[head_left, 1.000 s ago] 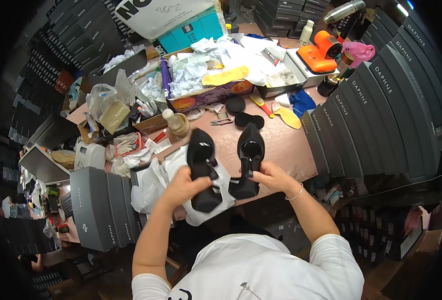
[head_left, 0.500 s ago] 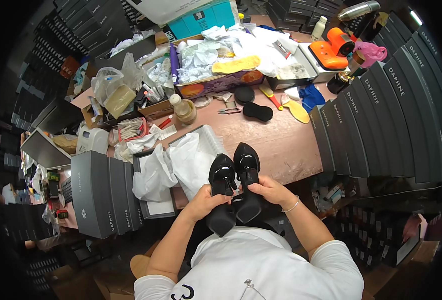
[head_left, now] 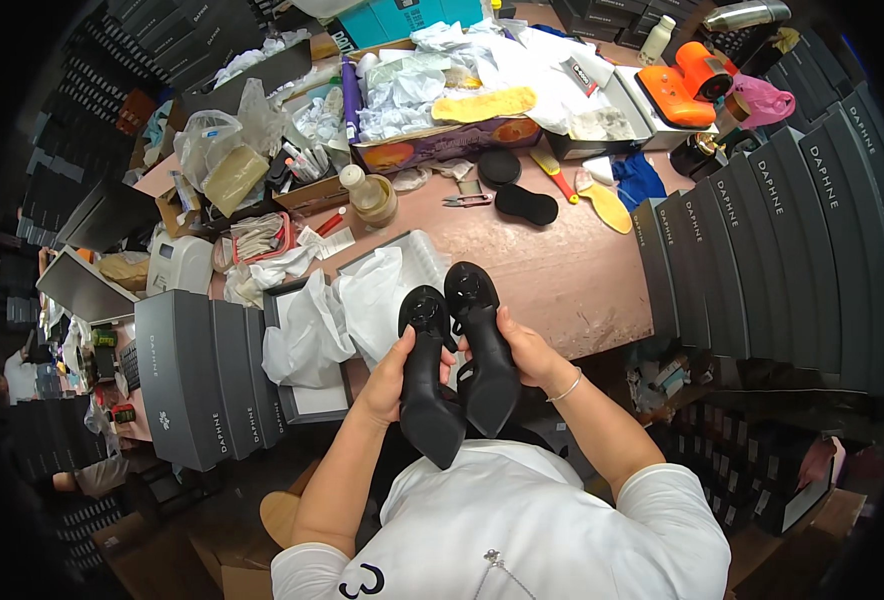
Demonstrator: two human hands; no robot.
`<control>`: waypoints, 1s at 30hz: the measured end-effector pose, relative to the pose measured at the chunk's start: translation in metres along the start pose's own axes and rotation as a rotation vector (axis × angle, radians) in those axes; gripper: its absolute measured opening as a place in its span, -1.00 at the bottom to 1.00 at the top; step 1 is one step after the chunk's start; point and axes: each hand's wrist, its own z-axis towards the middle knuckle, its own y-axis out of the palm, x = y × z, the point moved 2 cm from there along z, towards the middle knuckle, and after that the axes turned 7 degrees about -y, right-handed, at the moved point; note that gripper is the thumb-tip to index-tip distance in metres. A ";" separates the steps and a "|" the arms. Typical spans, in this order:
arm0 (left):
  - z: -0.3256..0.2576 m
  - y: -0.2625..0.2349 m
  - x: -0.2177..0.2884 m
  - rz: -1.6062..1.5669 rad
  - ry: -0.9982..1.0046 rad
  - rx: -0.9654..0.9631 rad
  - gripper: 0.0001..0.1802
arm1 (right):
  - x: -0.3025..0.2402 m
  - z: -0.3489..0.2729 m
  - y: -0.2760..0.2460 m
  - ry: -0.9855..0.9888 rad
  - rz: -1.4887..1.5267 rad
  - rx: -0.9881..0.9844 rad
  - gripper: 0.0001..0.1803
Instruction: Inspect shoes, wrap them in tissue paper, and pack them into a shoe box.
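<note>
The left hand (head_left: pixel 390 375) is wrapped around one black high-heeled sandal (head_left: pixel 427 375), and the right hand (head_left: pixel 522 350) grips its twin (head_left: pixel 482 345), both held sole-up over the near edge of the brown worktable (head_left: pixel 572 270). Keeping the pair side by side, toes level, would make comparing them easiest. Half a second ago they were lower, nearer the person's chest; now they're raised and slightly parted.

Grey boxes (head_left: pixel 202 375) flank white tissue paper (head_left: pixel 337 315).
</note>
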 end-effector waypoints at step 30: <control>-0.086 0.003 0.059 1.605 0.484 0.193 -0.61 | 0.035 0.020 0.055 0.546 -0.293 -0.877 -0.03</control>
